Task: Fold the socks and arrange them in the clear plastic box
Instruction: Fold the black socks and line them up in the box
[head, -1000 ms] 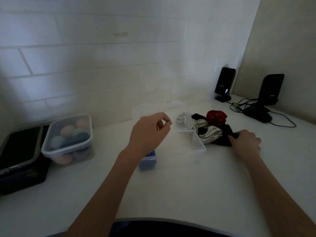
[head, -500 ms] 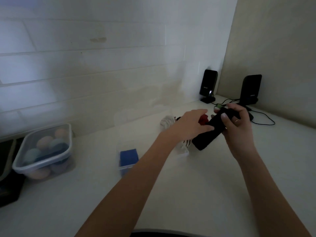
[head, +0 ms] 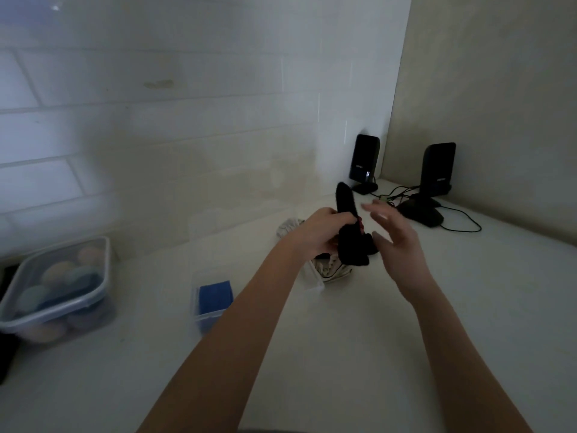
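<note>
My left hand (head: 321,231) grips a black sock (head: 349,226) and holds it up above the counter; one end sticks upward, the other hangs down. My right hand (head: 392,242) hovers just to the right of the sock with fingers spread, holding nothing. Under the hands lies a pile of socks, with a white patterned sock (head: 331,268) and a grey-white sock (head: 288,226) showing. The clear plastic box (head: 203,304) stands left of the pile and holds a folded blue sock (head: 215,296).
A lidded plastic container (head: 59,285) with coloured rolled items sits at the left edge. Two black speakers (head: 363,164) (head: 435,176) with cables stand in the back right corner. A dark object (head: 7,345) lies at the far left. Tiled wall behind.
My left hand has reached to the sock pile and taken the black sock from my right hand, lifting it. My right hand has let go and spread its fingers.
</note>
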A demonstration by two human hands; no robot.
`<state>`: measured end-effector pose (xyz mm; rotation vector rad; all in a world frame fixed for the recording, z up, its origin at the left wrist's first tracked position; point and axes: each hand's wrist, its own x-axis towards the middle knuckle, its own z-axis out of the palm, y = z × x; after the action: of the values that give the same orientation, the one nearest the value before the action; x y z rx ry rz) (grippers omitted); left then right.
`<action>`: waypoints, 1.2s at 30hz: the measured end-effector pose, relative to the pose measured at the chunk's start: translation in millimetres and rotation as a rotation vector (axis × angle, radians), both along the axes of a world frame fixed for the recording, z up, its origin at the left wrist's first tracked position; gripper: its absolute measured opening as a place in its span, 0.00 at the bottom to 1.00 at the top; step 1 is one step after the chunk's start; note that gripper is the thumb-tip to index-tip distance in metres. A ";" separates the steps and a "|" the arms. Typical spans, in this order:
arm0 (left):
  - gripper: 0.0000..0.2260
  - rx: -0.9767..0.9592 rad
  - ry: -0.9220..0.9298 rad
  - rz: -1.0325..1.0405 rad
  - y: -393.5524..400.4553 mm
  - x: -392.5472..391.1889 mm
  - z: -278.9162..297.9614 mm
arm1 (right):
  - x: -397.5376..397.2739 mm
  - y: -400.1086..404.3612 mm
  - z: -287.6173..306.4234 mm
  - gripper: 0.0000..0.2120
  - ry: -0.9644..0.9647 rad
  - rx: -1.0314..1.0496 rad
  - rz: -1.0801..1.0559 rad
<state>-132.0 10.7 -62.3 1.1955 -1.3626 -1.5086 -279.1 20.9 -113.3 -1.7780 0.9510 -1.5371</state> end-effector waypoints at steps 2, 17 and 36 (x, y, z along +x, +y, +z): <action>0.07 0.031 0.178 0.005 1.2 4.1 -2.0 | 11.4 5.2 -0.6 0.26 0.079 -0.016 0.015; 0.12 0.096 0.552 0.146 3.9 11.9 -11.2 | 25.8 17.7 7.0 0.14 0.150 -0.173 -0.062; 0.14 0.092 0.024 -0.326 34.9 7.5 -4.6 | 16.2 27.9 17.4 0.10 -0.310 0.281 0.057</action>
<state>-124.5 45.5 -66.9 1.0414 -1.5413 -1.8233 -262.8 48.8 -95.8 -1.3162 0.9019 -1.5052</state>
